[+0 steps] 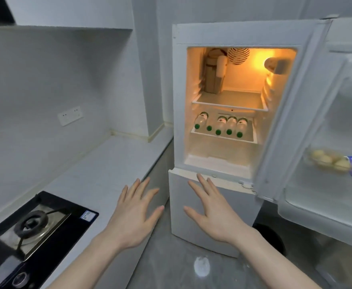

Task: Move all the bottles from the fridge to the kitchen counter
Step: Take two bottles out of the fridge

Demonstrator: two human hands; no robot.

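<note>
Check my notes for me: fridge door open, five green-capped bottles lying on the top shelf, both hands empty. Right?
One slip: the bottles lie on the lower shelf, not the top shelf, as the head view shows. The rest stands: fridge door open, five green caps, left hand and right hand empty.

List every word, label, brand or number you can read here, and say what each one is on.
Nothing here can be read.
Labels on the bottles in the fridge: colour bands only, too small and blurred.
Sticker on the gas stove: printing present, too small to read.
Blue packet beside the tray in the fridge door: blurred.
Wall socket: no visible markings.
</note>
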